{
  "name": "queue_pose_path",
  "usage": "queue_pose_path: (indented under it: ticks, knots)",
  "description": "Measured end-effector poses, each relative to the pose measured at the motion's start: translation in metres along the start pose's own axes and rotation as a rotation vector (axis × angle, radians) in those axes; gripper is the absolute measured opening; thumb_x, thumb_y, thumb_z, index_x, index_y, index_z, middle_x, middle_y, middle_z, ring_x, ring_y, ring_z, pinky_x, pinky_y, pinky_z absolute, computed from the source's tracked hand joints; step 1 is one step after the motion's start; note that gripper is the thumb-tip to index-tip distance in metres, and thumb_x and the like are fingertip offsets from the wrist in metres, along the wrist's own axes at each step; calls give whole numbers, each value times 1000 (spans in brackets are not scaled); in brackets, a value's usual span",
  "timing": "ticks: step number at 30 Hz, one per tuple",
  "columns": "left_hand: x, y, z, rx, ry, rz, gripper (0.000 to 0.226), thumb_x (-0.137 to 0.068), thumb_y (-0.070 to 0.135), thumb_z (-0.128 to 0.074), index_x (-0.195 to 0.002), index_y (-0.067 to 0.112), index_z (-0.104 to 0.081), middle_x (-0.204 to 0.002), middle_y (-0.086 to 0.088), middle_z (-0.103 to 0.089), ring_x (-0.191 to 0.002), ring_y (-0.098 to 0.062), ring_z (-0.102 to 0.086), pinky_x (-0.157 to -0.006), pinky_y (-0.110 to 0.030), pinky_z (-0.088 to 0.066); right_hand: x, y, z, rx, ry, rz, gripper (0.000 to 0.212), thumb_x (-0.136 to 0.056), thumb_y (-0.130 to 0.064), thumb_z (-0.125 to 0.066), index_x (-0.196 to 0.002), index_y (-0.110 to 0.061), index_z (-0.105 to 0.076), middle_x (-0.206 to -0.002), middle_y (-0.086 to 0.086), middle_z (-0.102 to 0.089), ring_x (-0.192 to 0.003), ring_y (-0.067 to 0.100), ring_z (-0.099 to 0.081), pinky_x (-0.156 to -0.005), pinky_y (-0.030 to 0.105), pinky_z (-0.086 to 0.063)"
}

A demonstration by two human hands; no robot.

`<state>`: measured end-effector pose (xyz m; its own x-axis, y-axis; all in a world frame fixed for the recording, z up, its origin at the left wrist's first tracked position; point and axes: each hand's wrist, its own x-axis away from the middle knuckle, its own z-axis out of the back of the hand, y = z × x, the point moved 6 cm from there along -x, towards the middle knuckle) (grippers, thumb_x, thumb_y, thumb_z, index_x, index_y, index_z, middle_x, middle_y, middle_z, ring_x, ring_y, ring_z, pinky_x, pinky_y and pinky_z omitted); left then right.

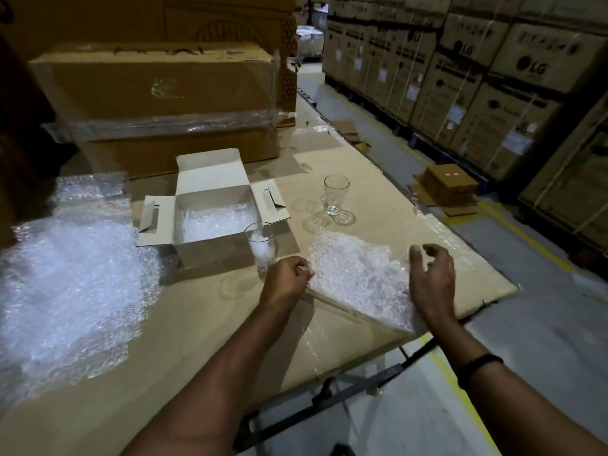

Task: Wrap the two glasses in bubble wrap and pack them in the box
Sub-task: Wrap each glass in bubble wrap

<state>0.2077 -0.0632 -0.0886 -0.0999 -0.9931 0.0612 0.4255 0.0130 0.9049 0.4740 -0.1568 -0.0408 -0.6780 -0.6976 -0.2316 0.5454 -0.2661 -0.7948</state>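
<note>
The left hand is pinching the bubble wrap sheet lying on the desk. The right hand is hanging over it, fingers loose, holding nothing. The near glass and the far glass are standing beside the open box.

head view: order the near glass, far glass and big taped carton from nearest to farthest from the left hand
1. near glass, just beyond the left hand
2. far glass, farther back and to the right
3. big taped carton, at the far back, to the left
</note>
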Motion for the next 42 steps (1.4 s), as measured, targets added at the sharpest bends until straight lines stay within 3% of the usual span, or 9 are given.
queue_pose_path:
  ticks: [4, 7, 13, 18, 22, 26, 32, 35, 42]
  knots:
    - [-1, 0, -7, -139, 11, -12, 31, -83, 28, -74, -112, 15, -73, -101, -4, -74, -91, -19, -68, -79, -26, -50, 32, -37, -28, 384, -207, 718, 59, -86, -57, -56, -127, -15, -57, -130, 8, -58, -121, 26, -51, -101, 40, -38]
    - [2, 4, -5, -182, 61, -40, 53, -84, 41, -70, -133, 22, -59, -111, 0, -68, -98, -18, -64, -88, -35, -51, 52, -25, -67, 727, -601, 773, 75, -80, -74, -43, -132, -22, -52, -136, 0, -54, -126, 23, -49, -100, 43, -37]
    - [14, 2, -8, -546, -200, -352, 72, -81, 34, -63, -147, 27, -37, -156, 5, -22, -137, -19, -32, -105, -33, -37, 46, -37, -70, 574, -667, 779, 29, -97, -37, -40, -84, -20, -61, -86, -2, -65, -84, 23, -61, -68, 35, -40]
    - [11, -9, 10, -7, -155, -147, 25, -75, 32, -73, -96, 19, -70, -100, -2, -70, -89, -16, -64, -80, -40, -52, 29, -60, -58, 114, -861, 477, 23, -101, -24, -49, -84, -20, -65, -75, -11, -64, -71, 6, -60, -69, 26, -46]
    - [15, -9, 20, 195, 12, 34, 6, -87, 14, -71, -81, 11, -70, -68, -10, -69, -54, -17, -64, -57, -37, -52, 7, -61, -66, 138, -865, 324, 17, -98, -28, -55, -96, -16, -68, -84, -2, -73, -76, 13, -68, -70, 26, -50]
    - [-1, -13, 27, -104, 129, 103, 15, -82, 29, -72, -72, 19, -68, -63, 0, -69, -61, -18, -69, -64, -37, -59, 4, -81, -57, 438, -389, 717, 28, -91, -33, -59, -114, -19, -66, -106, 2, -71, -97, 27, -63, -81, 38, -46]
    - [-3, -21, 24, -249, 111, 121, 23, -79, 34, -71, -68, 15, -68, -69, -3, -71, -69, -23, -69, -69, -33, -57, 39, -59, -100, 813, -813, 863, 44, -88, -43, -57, -123, -17, -56, -127, 6, -57, -113, 31, -54, -87, 39, -43]
    - [3, -21, 28, -220, 126, 126, 27, -80, 37, -73, -67, 14, -69, -66, -1, -69, -67, -20, -67, -67, -29, -54, 36, -61, -110, 785, -836, 791, 21, -86, -26, -57, -105, -17, -60, -110, 6, -55, -104, 31, -56, -75, 35, -45]
    - [19, -43, 73, -30, 440, 128, 29, -74, 31, -83, -84, 15, -61, -82, -3, -64, -78, -25, -61, -65, -28, -39, 24, -72, -123, 709, -777, 688, 47, -79, -14, -60, -124, -26, -53, -112, 11, -64, -99, 34, -61, -68, 30, -38]
